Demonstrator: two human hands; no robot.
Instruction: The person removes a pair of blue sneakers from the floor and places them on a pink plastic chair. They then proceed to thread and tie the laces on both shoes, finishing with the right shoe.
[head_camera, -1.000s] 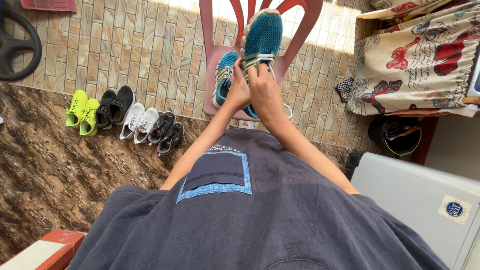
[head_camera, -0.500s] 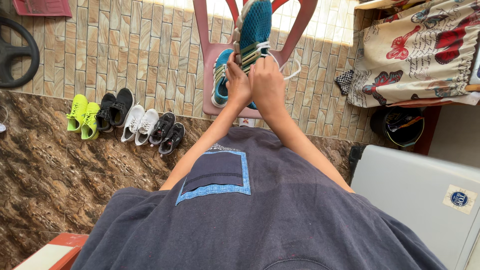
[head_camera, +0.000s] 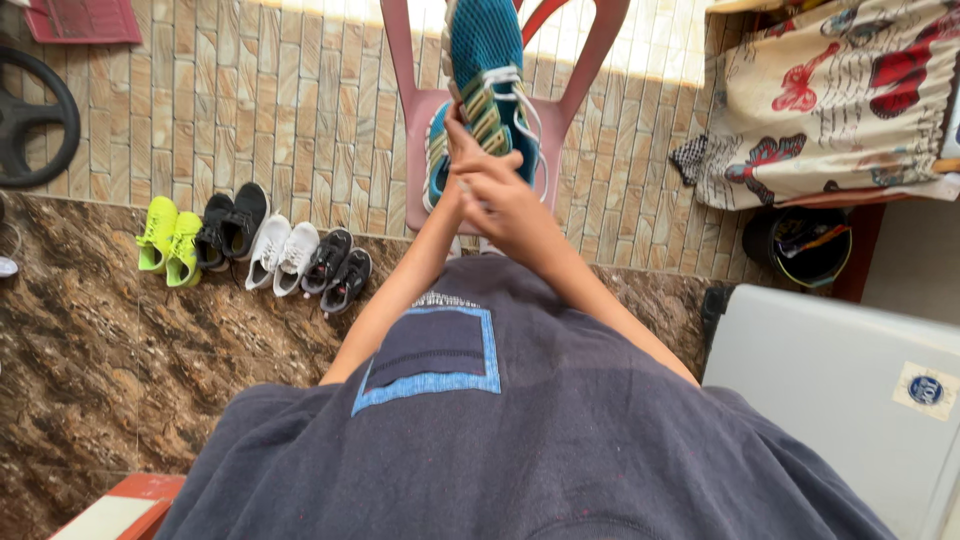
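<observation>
as fingers curl, hand (head_camera: 505, 195) on sneaker (head_camera: 487, 75)

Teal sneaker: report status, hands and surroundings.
Both hands, left hand and right hand, working white laces on the raised teal sneaker. Its mate on the pink chair. Nothing obstructing.
</observation>
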